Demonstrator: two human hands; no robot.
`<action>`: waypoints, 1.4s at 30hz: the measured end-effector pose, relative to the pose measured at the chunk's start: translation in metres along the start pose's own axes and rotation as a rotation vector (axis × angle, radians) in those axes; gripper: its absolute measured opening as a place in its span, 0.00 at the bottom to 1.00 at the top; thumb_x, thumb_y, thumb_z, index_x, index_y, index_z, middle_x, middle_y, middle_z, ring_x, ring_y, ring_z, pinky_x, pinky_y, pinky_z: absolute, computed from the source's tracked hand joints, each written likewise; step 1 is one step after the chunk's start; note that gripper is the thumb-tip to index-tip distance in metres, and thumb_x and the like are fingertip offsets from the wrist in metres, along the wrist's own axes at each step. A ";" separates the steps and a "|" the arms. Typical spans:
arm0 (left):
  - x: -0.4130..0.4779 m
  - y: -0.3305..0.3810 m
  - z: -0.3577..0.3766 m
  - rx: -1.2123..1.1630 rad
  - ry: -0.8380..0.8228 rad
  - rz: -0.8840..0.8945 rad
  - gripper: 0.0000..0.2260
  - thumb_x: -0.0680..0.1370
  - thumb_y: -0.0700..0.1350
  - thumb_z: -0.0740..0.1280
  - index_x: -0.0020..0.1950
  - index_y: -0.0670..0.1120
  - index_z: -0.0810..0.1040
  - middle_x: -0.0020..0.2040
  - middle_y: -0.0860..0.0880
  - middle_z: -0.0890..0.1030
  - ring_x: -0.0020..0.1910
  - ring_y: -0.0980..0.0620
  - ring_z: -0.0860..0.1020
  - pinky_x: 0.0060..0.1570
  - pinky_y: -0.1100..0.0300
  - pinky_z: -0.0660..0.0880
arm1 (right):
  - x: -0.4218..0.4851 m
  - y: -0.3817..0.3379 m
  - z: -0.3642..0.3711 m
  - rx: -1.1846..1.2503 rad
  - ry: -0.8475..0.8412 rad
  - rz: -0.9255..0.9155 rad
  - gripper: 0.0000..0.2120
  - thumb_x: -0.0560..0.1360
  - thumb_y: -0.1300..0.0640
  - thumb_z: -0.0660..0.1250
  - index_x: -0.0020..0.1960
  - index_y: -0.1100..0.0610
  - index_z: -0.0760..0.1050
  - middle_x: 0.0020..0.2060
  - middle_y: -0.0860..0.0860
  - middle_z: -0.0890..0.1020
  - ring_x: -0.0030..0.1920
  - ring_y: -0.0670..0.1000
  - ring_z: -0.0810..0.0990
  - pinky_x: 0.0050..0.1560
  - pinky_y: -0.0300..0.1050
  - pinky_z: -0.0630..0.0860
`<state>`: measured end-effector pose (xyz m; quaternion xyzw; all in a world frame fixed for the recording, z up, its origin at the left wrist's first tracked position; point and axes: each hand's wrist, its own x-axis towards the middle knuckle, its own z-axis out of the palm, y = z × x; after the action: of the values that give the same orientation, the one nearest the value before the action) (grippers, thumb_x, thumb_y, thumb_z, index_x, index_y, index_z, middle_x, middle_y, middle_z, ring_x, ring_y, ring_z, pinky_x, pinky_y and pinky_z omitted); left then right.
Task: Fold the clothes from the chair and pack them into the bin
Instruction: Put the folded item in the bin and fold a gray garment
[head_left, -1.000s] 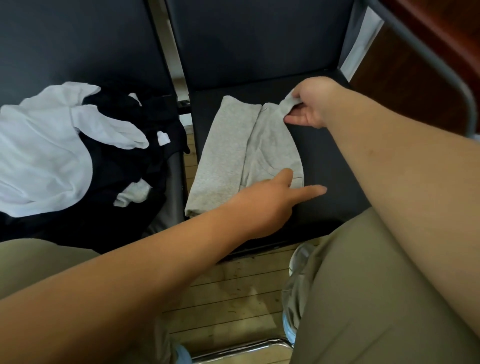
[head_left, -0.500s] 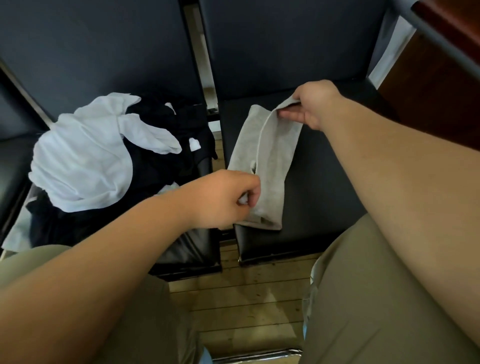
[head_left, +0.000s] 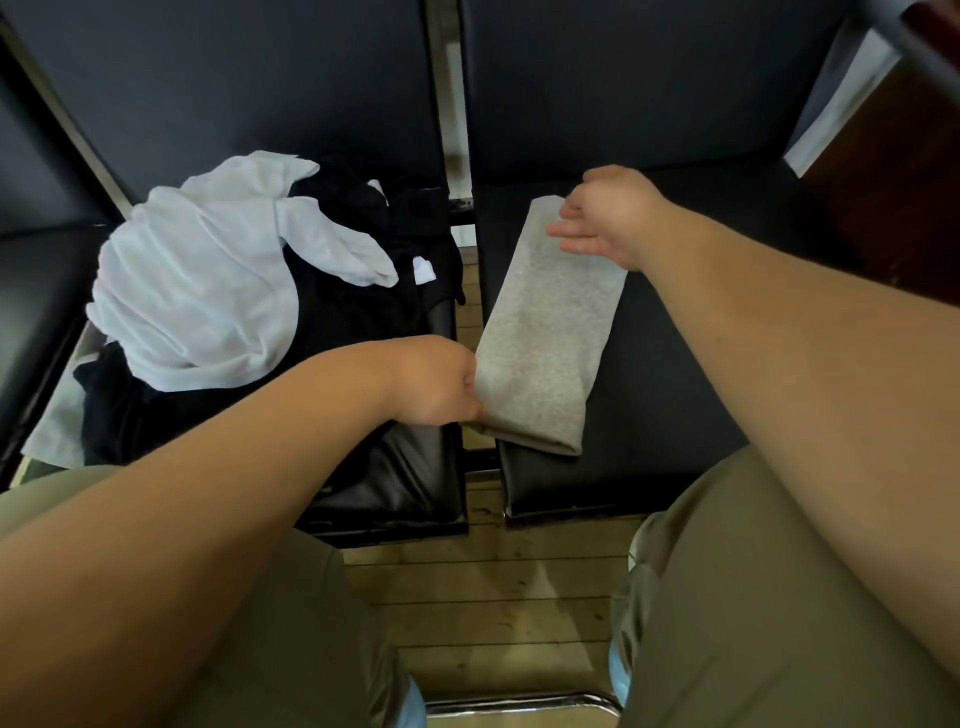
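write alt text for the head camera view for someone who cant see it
A person's left hand grips the near corner of a folded grey garment lying on a black chair seat, while the right hand lies open at its far end. A loose pile of white and black clothes sits on the chair to the left.

One folded grey garment (head_left: 545, 338), one white garment (head_left: 208, 280), dark clothes (head_left: 343, 312) (perhaps two pieces), three black chairs (head_left: 675, 364)
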<state>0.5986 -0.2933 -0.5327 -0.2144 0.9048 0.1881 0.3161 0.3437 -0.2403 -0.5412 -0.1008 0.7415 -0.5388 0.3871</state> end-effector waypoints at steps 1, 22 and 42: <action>0.001 0.003 0.002 0.032 0.058 0.007 0.11 0.83 0.53 0.66 0.56 0.46 0.80 0.52 0.47 0.82 0.50 0.48 0.80 0.47 0.56 0.77 | -0.003 0.001 0.000 -0.033 0.000 0.008 0.30 0.85 0.65 0.64 0.84 0.53 0.61 0.65 0.55 0.80 0.51 0.50 0.89 0.47 0.47 0.87; 0.000 0.039 0.038 -1.019 -0.026 -0.153 0.13 0.80 0.47 0.76 0.57 0.39 0.82 0.49 0.42 0.85 0.44 0.47 0.83 0.46 0.55 0.84 | -0.163 0.070 -0.045 -1.334 -0.557 -0.091 0.31 0.73 0.25 0.69 0.68 0.42 0.76 0.62 0.41 0.79 0.62 0.47 0.78 0.67 0.52 0.77; -0.008 0.039 0.001 -0.568 0.456 0.293 0.06 0.76 0.42 0.75 0.47 0.54 0.83 0.39 0.52 0.83 0.35 0.58 0.78 0.41 0.55 0.74 | -0.169 0.041 -0.067 -1.005 -0.148 -0.379 0.09 0.77 0.51 0.68 0.49 0.58 0.79 0.42 0.55 0.81 0.38 0.50 0.76 0.38 0.48 0.72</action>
<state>0.5855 -0.2582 -0.5204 -0.1979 0.8849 0.4216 0.0047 0.4245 -0.0800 -0.4906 -0.4430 0.8474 -0.1697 0.2385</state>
